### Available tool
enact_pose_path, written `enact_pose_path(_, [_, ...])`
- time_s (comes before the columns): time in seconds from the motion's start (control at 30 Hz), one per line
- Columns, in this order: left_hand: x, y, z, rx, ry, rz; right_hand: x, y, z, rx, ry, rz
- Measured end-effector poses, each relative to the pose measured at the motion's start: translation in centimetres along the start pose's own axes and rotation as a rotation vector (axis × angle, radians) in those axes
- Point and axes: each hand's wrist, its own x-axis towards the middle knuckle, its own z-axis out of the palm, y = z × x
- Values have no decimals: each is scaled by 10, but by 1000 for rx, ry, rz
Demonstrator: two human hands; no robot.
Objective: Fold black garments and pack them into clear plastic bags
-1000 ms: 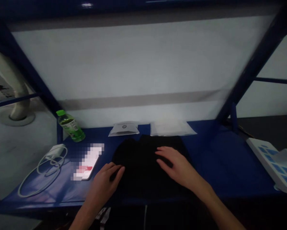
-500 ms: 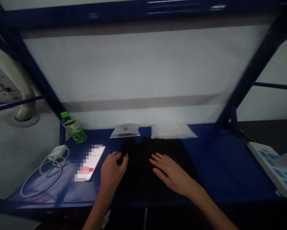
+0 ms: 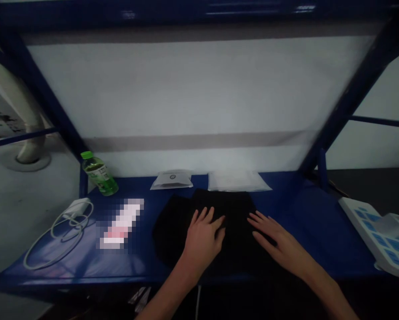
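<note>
A black folded garment (image 3: 237, 229) lies on the blue shelf top (image 3: 319, 231), its left part spread out flat. My left hand (image 3: 202, 235) rests palm down on the garment's middle with the fingers apart. My right hand (image 3: 279, 238) lies flat on the garment's right side, fingers spread. Neither hand grips anything. The fabric is too dark to show its folds or what kind of garment it is.
Behind the garment lie a small sealed packet (image 3: 171, 180) and a clear plastic bag (image 3: 237, 181). To the left are a green-labelled bottle (image 3: 99, 175), a pixelated phone (image 3: 119, 224) and a white charger with cable (image 3: 74, 209). A white panel with blue squares (image 3: 372, 235) sits at right.
My left hand has let go of the garment's left edge and moved right onto its middle, now flat. My right hand has slid slightly right. The garment's left part lies flatter and wider.
</note>
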Motion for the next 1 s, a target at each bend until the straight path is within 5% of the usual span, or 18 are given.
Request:
enact_pose_path(0.23, [-12,2,-18,20,-145,49,-3,-1,4,61,-38,47])
enact_pose_path(0.33, [-10,1,-33,-99,-96,20,-3,-1,4,72,-39,63])
enact_pose_path(0.47, [-3,-11,-50,-77,128,-260,-3,-1,4,75,-33,72])
enact_pose_path(0.53, [0,-20,-54,-5,80,-418,-3,-1,5,72,-31,76])
enact_pose_path(0.7, [8,-33,-51,36,-99,-508,-3,-2,7,76,-23,75])
enact_pose_path(1.0, [34,7,-35,-309,111,-453,-15,7,-7,81,86,143])
